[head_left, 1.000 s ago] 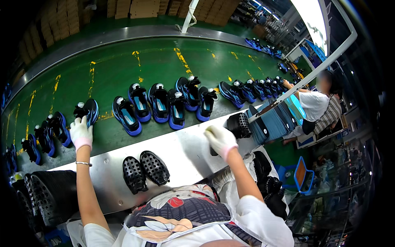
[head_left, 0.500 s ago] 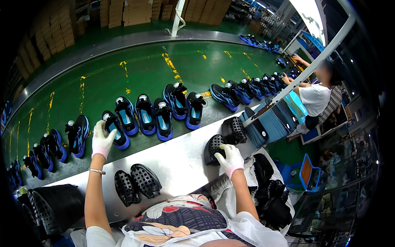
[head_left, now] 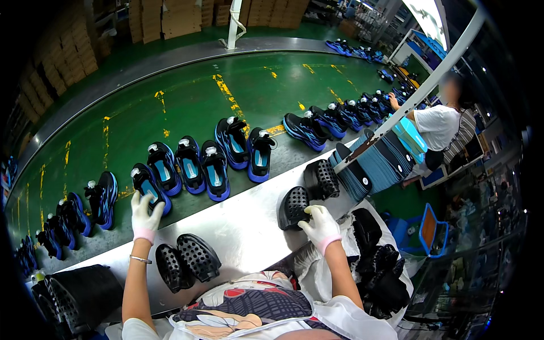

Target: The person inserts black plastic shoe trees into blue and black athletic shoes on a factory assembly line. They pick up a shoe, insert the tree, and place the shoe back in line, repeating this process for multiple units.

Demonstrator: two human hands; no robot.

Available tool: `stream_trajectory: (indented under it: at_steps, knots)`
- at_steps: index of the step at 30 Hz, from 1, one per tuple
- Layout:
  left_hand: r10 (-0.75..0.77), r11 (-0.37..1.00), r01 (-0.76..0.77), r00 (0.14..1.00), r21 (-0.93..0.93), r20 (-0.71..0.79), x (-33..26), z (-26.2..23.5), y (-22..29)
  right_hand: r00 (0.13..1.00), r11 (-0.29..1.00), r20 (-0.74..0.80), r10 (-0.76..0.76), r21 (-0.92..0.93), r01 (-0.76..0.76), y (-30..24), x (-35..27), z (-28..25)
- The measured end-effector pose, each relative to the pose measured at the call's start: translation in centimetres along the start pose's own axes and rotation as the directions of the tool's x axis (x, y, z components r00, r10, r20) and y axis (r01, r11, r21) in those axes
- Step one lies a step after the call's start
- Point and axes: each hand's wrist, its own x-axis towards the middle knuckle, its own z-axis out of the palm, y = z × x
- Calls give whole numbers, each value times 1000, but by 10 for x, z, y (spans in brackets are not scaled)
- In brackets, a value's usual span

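Observation:
In a white glove, my left hand (head_left: 145, 218) is at the heel of a black-and-blue sneaker (head_left: 149, 190) with a light-blue insole. Its thumb and fingers are spread apart around the heel. My gloved right hand (head_left: 321, 225) has its fingers curled against the edge of a black perforated shoe form (head_left: 294, 208), which stands on the metal table. Behind that form is another black perforated form (head_left: 322, 180). A pair of the same forms (head_left: 195, 258) lies on the table beside my left forearm.
More sneakers (head_left: 215, 170) stand in a row on the grey belt along the table (head_left: 246, 229). Stacked blue-grey insoles (head_left: 371, 164) sit by a white post (head_left: 419, 85). Black forms (head_left: 379, 266) fill a white-lined container on the right. A co-worker (head_left: 439, 127) is beyond the insoles.
My left hand has moved from the sneaker's left side down to its heel. My right hand has slid from over the form's top to its right edge. The view has shifted slightly.

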Motion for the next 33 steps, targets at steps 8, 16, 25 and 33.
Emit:
stream_trajectory:
  at_steps: [8, 16, 25, 33]
  knots:
    - [-144, 983, 119, 972, 141, 187, 17, -1, 49, 992, 991, -40, -122, -66, 120, 3, 6, 4]
    - [-134, 990, 140, 973, -22, 187, -3, 6, 21, 986, 994, 167, -23, -101, 40, 4, 22, -12]
    - [-32, 994, 55, 975, -98, 222, -2, 2, -13, 989, 998, 139, -48, -38, 54, 7, 22, -26]
    - [-105, 968, 129, 987, -213, 120, -12, -26, -13, 985, 956, -91, -150, 243, 168, -22, 12, -49]
